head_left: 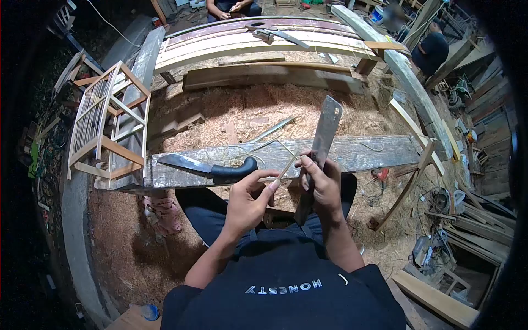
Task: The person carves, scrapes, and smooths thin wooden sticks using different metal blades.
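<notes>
My right hand [323, 186] is wrapped round a broad flat metal blade [325, 129], held upright with a hole near its top end. Its lower end hangs dark below my fist, above my lap. Between the pinched fingers of my left hand [250, 201] is a thin wooden stick [286, 168], which slants up to the right toward the blade. Whether stick and blade touch, I cannot tell. On the plank bench [374, 157] before me lies a knife [190, 163] with a black curved handle, just beyond my left hand. Thin shavings lie near it.
A slatted wooden frame [110, 124] stands at the left. Farther off, a tool [280, 36] rests on long boards [220, 47]. Wood shavings [264, 102] cover the ground. One person [234, 8] sits across from me; another person [432, 52] is at the right.
</notes>
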### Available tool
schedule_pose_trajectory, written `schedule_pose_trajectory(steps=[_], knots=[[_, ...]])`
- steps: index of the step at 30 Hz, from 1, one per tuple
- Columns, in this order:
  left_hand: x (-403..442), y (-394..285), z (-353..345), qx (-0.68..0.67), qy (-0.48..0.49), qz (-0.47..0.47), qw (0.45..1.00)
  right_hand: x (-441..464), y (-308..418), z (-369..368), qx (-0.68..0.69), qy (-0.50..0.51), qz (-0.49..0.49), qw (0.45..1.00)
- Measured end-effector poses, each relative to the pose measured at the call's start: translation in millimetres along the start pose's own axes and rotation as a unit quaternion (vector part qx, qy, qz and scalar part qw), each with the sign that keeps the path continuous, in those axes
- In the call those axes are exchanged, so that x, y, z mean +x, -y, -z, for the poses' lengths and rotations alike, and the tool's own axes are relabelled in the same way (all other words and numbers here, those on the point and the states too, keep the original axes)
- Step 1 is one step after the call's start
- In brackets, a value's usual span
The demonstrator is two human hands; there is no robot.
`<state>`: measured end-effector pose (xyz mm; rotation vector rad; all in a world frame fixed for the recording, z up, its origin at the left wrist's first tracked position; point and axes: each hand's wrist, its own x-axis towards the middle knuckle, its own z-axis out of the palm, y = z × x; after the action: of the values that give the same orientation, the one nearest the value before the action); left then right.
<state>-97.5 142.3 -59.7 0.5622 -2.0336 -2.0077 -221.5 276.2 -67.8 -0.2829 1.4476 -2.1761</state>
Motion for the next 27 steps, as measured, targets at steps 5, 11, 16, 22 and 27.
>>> schedule_pose_trajectory(steps=[5, 11, 16, 22, 27], knots=[[-3.6, -7.7, -6.3, 0.025, 0.010, -0.010, 1.000, -5.6, 11.0, -5.0, -0.022, -0.005, 0.037, 0.999], [-14.8, -5.0, -2.9, 0.049, 0.006, -0.060, 0.997, -16.0, 17.1, -5.1, -0.063, -0.012, 0.015, 0.998], [-25.6, 15.2, 10.3, 0.077, 0.056, -0.027, 0.995, -24.4, 16.0, -4.0, -0.052, -0.005, 0.049, 0.997], [-42.4, 39.2, 8.1, 0.051, 0.052, -0.013, 0.997, -35.6, -5.4, 3.5, -0.104, -0.015, 0.044, 0.993], [-48.3, 72.8, 0.8, 0.083, 0.043, -0.075, 0.993, -42.8, -25.3, 12.3, -0.154, -0.046, 0.055, 0.986]])
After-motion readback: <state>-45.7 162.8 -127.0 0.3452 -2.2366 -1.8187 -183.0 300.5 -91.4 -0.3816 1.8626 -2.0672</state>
